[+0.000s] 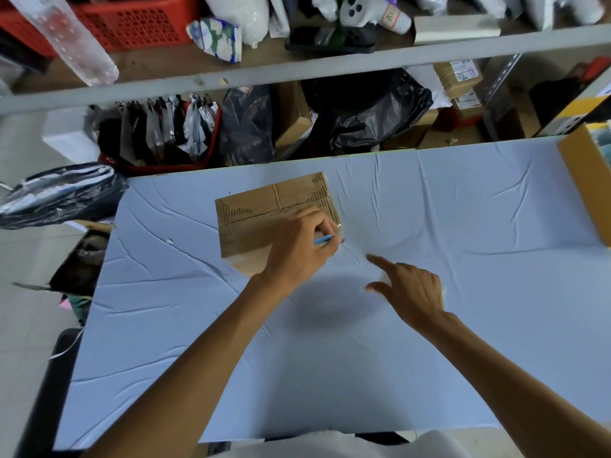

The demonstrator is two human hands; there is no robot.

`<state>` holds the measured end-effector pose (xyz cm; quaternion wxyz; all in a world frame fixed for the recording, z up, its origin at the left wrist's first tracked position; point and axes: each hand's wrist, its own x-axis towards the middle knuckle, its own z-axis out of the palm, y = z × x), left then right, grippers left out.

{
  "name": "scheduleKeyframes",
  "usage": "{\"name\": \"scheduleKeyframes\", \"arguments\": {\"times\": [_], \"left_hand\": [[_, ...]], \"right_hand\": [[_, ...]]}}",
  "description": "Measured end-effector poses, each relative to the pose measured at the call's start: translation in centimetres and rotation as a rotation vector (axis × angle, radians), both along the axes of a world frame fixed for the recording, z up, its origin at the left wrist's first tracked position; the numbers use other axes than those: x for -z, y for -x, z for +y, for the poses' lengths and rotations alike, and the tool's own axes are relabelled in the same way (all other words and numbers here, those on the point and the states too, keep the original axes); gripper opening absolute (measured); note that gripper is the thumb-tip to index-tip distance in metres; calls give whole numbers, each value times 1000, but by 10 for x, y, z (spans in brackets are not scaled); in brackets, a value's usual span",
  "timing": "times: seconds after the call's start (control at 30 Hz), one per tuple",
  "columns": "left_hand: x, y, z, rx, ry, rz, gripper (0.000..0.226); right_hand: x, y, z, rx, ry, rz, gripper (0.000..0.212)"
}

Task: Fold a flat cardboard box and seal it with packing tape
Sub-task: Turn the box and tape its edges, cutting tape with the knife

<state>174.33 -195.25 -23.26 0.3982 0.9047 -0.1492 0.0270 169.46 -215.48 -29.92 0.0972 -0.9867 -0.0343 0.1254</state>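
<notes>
The left hand [297, 246] pinches a small blue tool [323, 240] at the box [264, 206] edge, the right hand [410, 289] is spread; next probably comes cutting the tape.

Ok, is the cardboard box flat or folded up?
Folded up: the cardboard box shows a closed top with flaps meeting at a seam, and a side wall below. Cannot tell whether the seam is taped.

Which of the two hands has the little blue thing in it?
The left hand, over the cardboard box: its fingers pinch the thin blue tool. The right hand is off the box, forefinger stretched out above the cloth.
</notes>
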Motion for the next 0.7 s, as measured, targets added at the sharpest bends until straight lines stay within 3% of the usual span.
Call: {"name": "scheduleKeyframes", "arguments": {"times": [0.17,0.37,0.53,0.7], "left_hand": [[-6,-3,-1,-24,13,134,21],[-19,-5,-3,109,20,256,21],[-23,10,3,180,90,124,20],[35,43,28,139,5,355,15]], "right_hand": [[7,-3,0,29,-90,-68,37],[11,-1,-1,-19,-181,48,42],[7,-1,-4,-130,-221,208,53],[2,10,0,-166,-324,318,78]]}}
